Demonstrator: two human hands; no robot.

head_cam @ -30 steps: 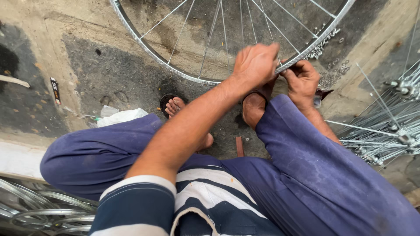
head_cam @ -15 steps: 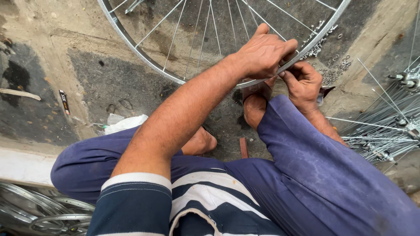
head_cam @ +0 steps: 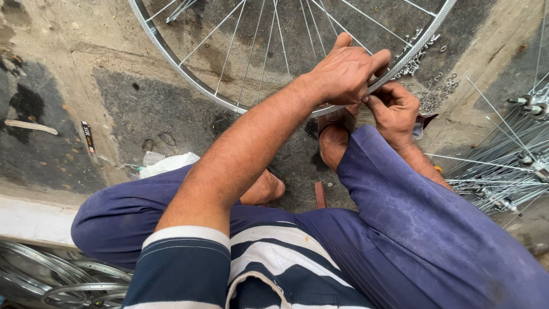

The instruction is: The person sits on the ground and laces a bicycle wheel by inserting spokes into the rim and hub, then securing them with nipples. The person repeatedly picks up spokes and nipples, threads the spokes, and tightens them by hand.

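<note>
Head view: your left hand (head_cam: 349, 73) has its grip closed over the bicycle wheel rim (head_cam: 189, 77), at about 1 o'clock in frame. Your right hand (head_cam: 394, 109) sits just beside it at 2 o'clock, fingers pinched against the rim's underside; can't tell what they hold. Loose spokes (head_cam: 503, 166) piled at 3 o'clock. Spare rims (head_cam: 68, 280) at 8 o'clock on the floor (head_cam: 68, 68).

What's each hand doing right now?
Left hand: closed on the wheel rim.
Right hand: fingers curled under the rim; contents cannot be told.
</note>
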